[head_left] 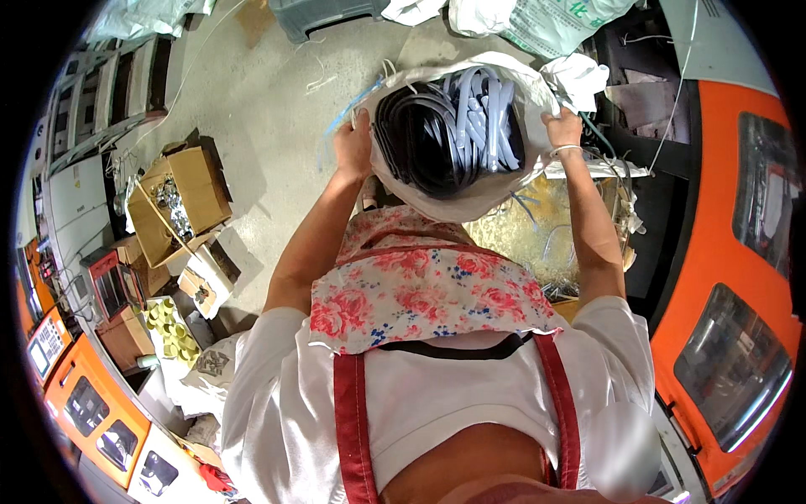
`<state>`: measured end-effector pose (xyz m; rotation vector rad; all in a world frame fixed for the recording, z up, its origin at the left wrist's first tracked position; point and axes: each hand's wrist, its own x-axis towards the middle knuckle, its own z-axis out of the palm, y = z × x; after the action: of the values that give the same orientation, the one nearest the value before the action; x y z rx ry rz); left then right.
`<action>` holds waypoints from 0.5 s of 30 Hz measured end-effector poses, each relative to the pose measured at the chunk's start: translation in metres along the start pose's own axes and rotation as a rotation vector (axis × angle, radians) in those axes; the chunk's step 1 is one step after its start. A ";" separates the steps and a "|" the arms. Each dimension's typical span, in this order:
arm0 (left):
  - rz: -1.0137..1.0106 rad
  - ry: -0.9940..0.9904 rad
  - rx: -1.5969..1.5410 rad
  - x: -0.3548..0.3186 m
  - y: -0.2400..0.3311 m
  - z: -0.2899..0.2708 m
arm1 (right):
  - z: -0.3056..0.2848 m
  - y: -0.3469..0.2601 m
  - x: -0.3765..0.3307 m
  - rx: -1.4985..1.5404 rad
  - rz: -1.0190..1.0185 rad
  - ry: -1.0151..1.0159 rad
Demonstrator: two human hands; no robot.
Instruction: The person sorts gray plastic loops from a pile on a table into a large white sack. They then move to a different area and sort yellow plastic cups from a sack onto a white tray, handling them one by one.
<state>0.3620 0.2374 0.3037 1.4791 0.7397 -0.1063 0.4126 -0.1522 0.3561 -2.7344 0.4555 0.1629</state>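
A large white woven sack (437,206) hangs with its mouth spread in front of my floral apron. My left hand (353,144) is closed on its left rim, and my right hand (562,128) grips the rim on the opposite side. Inside lie black curved plastic strips (403,139), bunched in a loop on the left. Pale grey-blue plastic strips (483,118) are heaped over them on the right. Blue cord ends dangle from the sack's sides. The sack's lower part is hidden from above.
An orange machine with dark windows (722,361) rises close on my right. Cardboard boxes (206,189), one holding shiny small pieces, stand on the floor to the left. Full bags (571,25) and a grey plastic bin (323,13) sit ahead. More orange machines (101,403) line the left.
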 end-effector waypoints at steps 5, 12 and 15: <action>0.186 0.121 0.311 -0.008 0.007 -0.011 | -0.024 -0.087 -0.066 -0.060 -0.525 0.121; 0.361 0.159 0.355 -0.021 0.017 0.002 | 0.091 -0.116 -0.111 -0.316 -0.159 -0.027; 0.454 0.093 0.419 -0.039 0.025 0.001 | 0.104 -0.104 -0.107 -0.416 -0.144 0.036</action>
<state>0.3444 0.2253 0.3444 2.0308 0.4525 0.1645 0.3408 0.0098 0.3124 -3.1693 0.2537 0.1884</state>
